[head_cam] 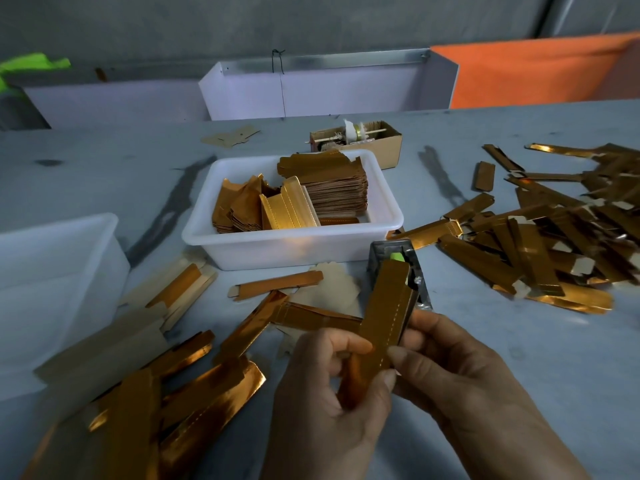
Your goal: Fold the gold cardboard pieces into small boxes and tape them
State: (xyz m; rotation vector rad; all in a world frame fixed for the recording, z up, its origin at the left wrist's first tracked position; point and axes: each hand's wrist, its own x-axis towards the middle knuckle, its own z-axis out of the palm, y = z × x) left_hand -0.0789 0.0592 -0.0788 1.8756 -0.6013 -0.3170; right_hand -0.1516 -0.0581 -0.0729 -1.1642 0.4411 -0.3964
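Between the two hands: a long gold strip (pixel 379 327), half folded into a narrow box, held up off the table (pixel 519 341) near the bottom centre of the view, tilting up and away toward the right.
Left hand (pixel 332 379): curled round the lower end of the strip, thumb lying across its gold face, fingers tucked behind. A firm hold, I'd say.
Right hand (pixel 460 368): pinching the strip's right edge about midway, thumb on the front beside the dotted crease line, fingers wrapped behind; hardly any gap left.
Risk, the crease: both grips sit low, so the free top end could spring open or bend off the dotted line, giving a crooked box.
Risk, the foil: a hard pinch looks likely to dent or scuff the shiny face.
Risk, the tape: the grey tape holder (pixel 398 268) with its green piece sits just behind the strip's upper end; reaching for it one-handed could let the fold slip.
Just beyond: loose gold pieces lie on the table left and below, touching one another.
Further out: a white tray (pixel 294 242) holds stacked flat pieces; a heap of long folded boxes (pixel 540 237) lies to the right.
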